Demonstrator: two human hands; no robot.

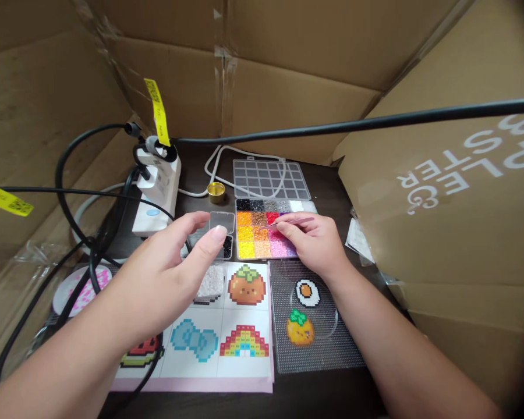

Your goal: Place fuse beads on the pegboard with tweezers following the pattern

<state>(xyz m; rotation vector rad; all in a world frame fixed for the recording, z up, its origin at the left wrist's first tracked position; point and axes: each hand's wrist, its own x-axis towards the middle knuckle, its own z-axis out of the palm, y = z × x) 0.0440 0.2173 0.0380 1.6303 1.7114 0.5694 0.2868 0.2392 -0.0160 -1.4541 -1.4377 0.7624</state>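
Head view: cardboard [283, 93] walled the dark table [332, 396]; the right hand [321, 243] clamped tweezers [297, 221] in its fingers over the far beads [245, 234]; the left hand [177, 262] hovered, fingers apart.

The right hand [311, 235] held pink tweezers [294, 222] over the compartmented bead box [245, 249], the left hand [181, 256] hovered above the pattern sheet [244, 369], and a fried-egg bead design [308, 293] lay on the pegboard [283, 362]

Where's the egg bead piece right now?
Head view, right of centre: the egg bead piece lies on the pegboard, just above the orange persimmon bead piece.
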